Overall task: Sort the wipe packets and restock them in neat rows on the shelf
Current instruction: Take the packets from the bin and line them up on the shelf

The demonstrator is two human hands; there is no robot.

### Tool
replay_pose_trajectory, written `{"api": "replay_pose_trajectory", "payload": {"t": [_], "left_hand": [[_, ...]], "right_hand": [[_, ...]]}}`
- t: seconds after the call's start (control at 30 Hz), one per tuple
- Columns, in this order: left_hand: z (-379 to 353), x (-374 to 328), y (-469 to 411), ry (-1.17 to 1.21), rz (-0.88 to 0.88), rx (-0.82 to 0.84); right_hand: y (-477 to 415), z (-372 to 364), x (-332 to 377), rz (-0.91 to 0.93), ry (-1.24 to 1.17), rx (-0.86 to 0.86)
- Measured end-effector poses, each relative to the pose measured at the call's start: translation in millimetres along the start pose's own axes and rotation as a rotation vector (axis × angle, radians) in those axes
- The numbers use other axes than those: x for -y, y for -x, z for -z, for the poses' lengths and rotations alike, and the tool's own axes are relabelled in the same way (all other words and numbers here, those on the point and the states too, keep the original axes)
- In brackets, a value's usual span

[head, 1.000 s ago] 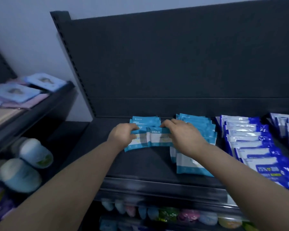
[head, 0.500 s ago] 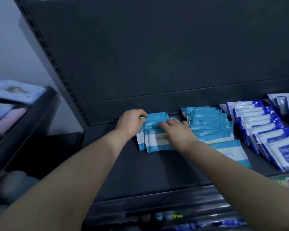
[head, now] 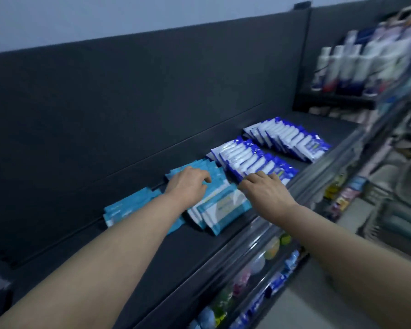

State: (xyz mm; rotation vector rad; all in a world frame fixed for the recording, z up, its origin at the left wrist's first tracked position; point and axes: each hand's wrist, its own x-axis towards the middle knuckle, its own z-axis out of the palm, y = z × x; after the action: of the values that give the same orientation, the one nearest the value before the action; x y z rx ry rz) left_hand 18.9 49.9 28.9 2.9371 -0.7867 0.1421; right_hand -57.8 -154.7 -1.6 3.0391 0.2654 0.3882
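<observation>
Left hand: I see the left hand [head: 188, 186] palm down on the teal row [head: 223, 203], about midway along the shelf [head: 199, 248]. Its fingers are bent, with the tips on the packet tops. I cannot tell whether it grips them or only presses.
Right hand: the right hand [head: 263, 188] is palm down near the shelf's front, fingers stretched and holding nothing. Its fingertips reach the front packets of the blue row [head: 254, 160], and its thumb is at the teal row's right edge.
Teal row: it runs from the shelf's back panel [head: 128, 103] toward the front lip [head: 266, 231]. The packets overlap like shingles, lying between my two hands and partly under the left one.
Second teal row: the second teal row [head: 128, 205] lies further left on the shelf, close to the back, with the left forearm across its front end.
Far blue row: the far blue row [head: 292, 141] sits toward the shelf's right end, just beside the blue row.
Count: I count four rows, two teal and two blue. The packets in each overlap too much and are too blurred to count.
Writing: each front teal packet has a white panel, and the front blue packet carries a yellow-green mark. I can read no text or brand.
Bottles: white bottles [head: 342, 65] stand on a higher ledge beyond the shelf's right end, too blurred to count.
Below the shelf: mixed coloured goods [head: 268, 252], all blurred.
</observation>
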Motion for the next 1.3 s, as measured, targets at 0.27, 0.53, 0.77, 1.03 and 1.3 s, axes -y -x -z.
{"api": "replay_pose_trajectory", "payload": {"t": [0.27,0.53,0.77,1.03,1.3], "left_hand": [[-38,-210,-68,0.08,-0.31,0.076],[-90,-450,-103,0.132,-0.56,0.191],[-120,-561,-147,0.094,-0.653,0.304],[-189,-625,-257,0.085,-0.564,0.354],[-285,-674,-368,-0.027,-0.563,0.6]], "right_hand": [[137,3,-158,-0.327,0.035,0.088],[287,6,-331,-0.612,0.083,0.239],[340,-7,-426,-0.775,0.037,0.287],[322,-60,-533,-0.841,-0.008,0.351],[292,-141,-629,-0.922,-0.133,0.537]]}}
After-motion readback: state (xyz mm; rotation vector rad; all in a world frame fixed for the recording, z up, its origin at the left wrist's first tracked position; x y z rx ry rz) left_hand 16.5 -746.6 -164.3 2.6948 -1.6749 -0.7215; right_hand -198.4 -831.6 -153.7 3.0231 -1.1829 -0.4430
